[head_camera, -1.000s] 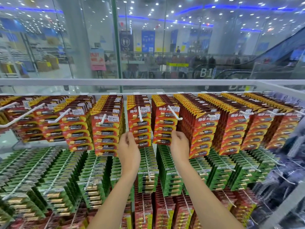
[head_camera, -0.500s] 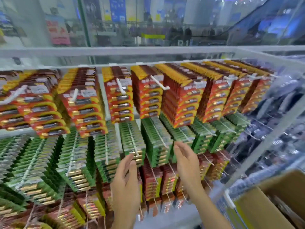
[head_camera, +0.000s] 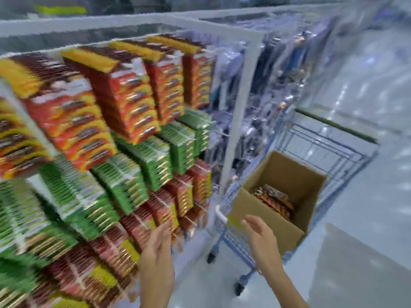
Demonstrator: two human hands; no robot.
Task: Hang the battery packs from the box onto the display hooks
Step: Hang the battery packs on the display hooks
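Battery packs (head_camera: 275,202) — a small heap of red-and-orange cards, lay low in the far corner of the box, most of the box floor bare beside them. Box (head_camera: 287,232): brown cardboard, top open, stood in a blue wire trolley (head_camera: 329,150) parked just beside the white upright of the display rack (head_camera: 242,112).

Rack: full rows of hanging stock, red-and-yellow packs (head_camera: 124,101) above, green packs (head_camera: 124,185) in the middle, darker red packs (head_camera: 169,210) below. Individual hooks could not be made out through the blur.

Right hand (head_camera: 262,236): open, fingers loosely spread, nothing held, poised over the near edge of the box. Left hand (head_camera: 158,252): open, fingers together and extended, nothing held, close in front of the lowest red row — whether it touched a pack could not be told.

Step in hand, by judgement: fetching more stock from the box. The next move would call for a deep reach to the far corner, then a grip on a few cards by their top edges, so the hanging holes stayed free for a hook.
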